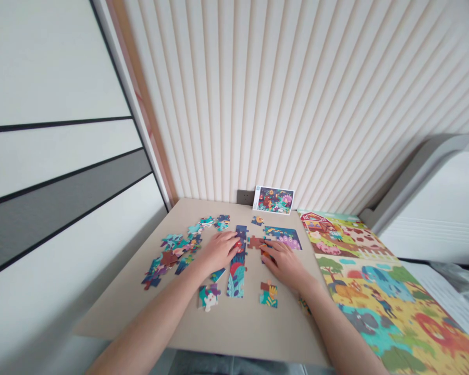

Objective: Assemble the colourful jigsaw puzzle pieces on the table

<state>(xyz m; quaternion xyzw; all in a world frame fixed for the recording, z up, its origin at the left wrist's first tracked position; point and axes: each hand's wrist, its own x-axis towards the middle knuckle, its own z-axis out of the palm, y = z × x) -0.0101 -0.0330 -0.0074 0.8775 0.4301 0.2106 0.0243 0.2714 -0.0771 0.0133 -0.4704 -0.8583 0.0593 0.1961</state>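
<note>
My left hand [220, 249] lies with its fingers stretched out over a joined vertical puzzle strip [236, 280], touching its left and upper part. To the strip's right, my right hand [284, 260] has its fingers and thumb around a brown and orange puzzle piece [264, 252], which they partly cover. A brown puzzle piece [254, 242] sits between this piece and the strip. Behind my right hand is a joined corner section [289, 237] with a pink creature. Nearer me lie a puzzle piece with a yellow plant [269, 295] and a puzzle piece with a white animal [209, 297].
Several loose puzzle pieces [172, 255] are heaped on the table's left side. A reference picture card [274, 200] leans at the wall beside a dark socket [245, 197]. On the right lie a farm puzzle [347, 237] and an animal puzzle [394, 307]. A small puzzle piece [258, 221] lies near the card.
</note>
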